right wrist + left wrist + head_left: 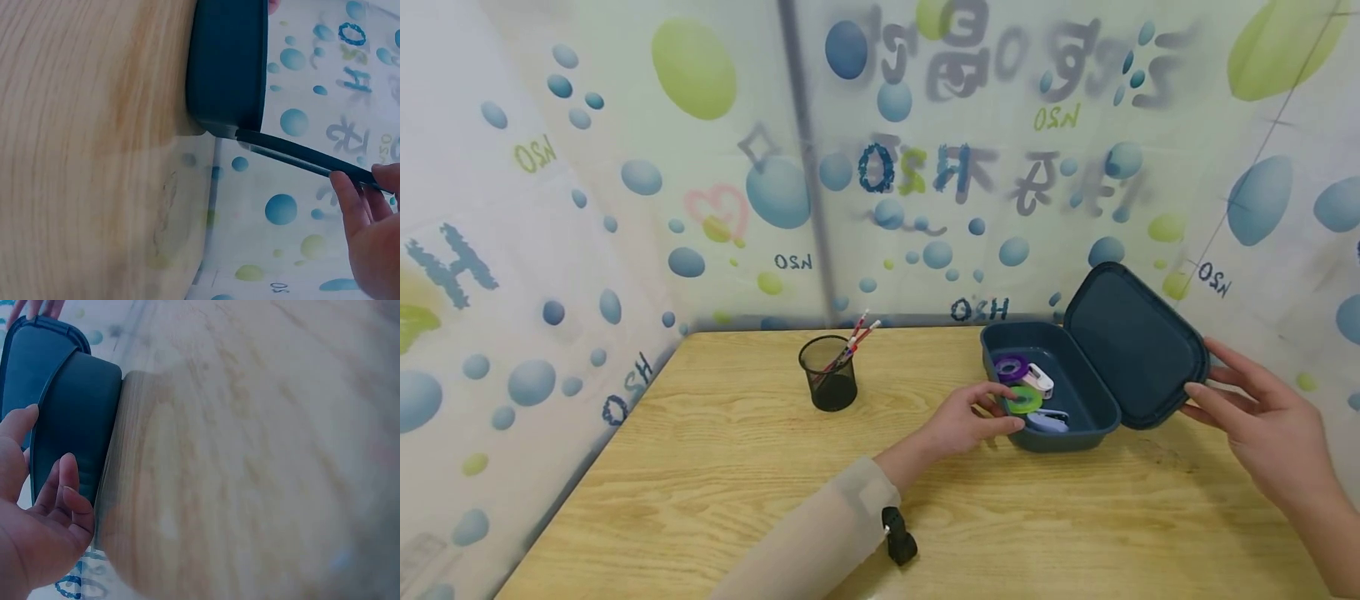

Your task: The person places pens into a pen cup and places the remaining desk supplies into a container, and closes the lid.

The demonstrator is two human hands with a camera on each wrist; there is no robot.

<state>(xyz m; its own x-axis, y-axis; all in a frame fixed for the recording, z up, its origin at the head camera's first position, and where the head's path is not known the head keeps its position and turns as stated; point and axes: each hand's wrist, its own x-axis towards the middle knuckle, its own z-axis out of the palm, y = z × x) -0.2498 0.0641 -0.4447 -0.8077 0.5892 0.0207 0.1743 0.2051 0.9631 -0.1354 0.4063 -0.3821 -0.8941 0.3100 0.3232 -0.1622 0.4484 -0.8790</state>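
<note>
The fingers (1213, 375) of the right hand (1262, 425) are nearly straight and rest on the outer edge of the lid (1131, 342) of the dark blue box (1060, 433); they touch the rim but do not close around it, and the right wrist view shows the same light contact. The left hand (973, 417) is at the near left wall of the box, with its fingers bent around the rim, the tips close to the green ring (1024, 400) inside; I cannot tell if they already touch the ring.

The box stands on the bench (715, 483), at the right far part, with the lid open and tilted back. Inside lie a purple ring (1011, 367), the green ring, a white and pink small item (1041, 379) and a pale blue item (1048, 421). A black mesh pen cup (829, 372) with pens stands well apart to the left.

In my judgement the step in hand is work with the open box: one hand keeps the lid steady while the other holds the body or reaches for the contents. The next move calls for a steady lid, so it does not fall on the left fingers, and for a careful pinch of the flat ring.
</note>
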